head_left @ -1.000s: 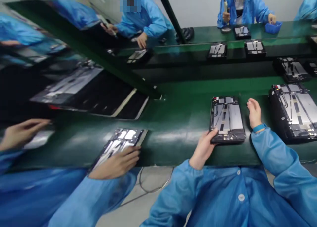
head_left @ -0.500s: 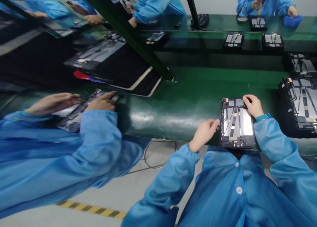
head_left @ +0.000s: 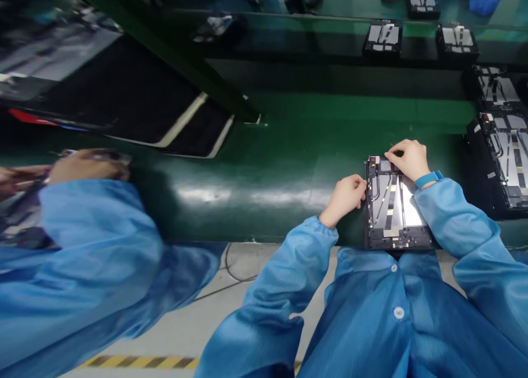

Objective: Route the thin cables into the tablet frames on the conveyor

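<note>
My right hand point(head_left: 409, 159) rested bent fingers on the electronic panel point(head_left: 381, 202). My left hand point(head_left: 347, 197) curled by its left edge; I couldn't tell if either gripped anything.

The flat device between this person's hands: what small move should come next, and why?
Perhaps the left hand should steady the flat device: that hand is right by its left edge, while the right hand is at the far edge.

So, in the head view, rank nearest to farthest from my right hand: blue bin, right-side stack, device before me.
1. Device, directly under your right hand.
2. Stack, over to the right.
3. Blue bin, far across, upper right.
</note>
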`<state>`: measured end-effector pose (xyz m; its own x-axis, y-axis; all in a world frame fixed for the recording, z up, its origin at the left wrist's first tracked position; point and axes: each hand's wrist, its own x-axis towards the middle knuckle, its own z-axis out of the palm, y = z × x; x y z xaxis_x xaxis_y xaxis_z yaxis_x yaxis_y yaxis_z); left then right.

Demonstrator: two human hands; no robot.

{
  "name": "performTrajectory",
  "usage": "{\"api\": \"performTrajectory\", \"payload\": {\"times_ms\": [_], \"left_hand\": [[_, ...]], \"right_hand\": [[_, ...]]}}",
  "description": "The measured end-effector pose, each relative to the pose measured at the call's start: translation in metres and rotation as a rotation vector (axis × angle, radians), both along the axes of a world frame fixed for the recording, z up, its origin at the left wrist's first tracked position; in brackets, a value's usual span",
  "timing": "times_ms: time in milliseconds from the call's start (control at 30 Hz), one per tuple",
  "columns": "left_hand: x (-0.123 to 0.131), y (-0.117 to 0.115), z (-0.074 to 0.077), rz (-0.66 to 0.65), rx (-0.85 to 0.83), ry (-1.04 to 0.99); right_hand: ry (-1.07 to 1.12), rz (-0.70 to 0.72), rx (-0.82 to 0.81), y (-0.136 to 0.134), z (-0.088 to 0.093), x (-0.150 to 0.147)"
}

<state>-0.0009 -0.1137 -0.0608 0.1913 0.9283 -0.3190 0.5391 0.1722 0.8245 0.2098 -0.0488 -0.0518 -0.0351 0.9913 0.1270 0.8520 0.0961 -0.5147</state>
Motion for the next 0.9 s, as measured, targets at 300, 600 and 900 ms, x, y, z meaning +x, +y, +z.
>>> {"api": "performTrajectory", "payload": {"times_ms": [300, 600, 900], "left_hand": [[-0.009, -0.006, 0.005, -0.038, 0.026, -0.001], [-0.011, 0.000, 0.002, 0.055, 0.090, -0.089], [-0.008, 0.024, 0.009, -0.088, -0.020, -0.304]], "right_hand": [[-0.021, 0.061, 0.119, -0.043, 0.010, 0.008], [-0.034, 0.221, 0.060, -0.075, 0.025, -0.005], [0.154, 0.245, -0.022, -0.081, 0.017, 0.000]]}}
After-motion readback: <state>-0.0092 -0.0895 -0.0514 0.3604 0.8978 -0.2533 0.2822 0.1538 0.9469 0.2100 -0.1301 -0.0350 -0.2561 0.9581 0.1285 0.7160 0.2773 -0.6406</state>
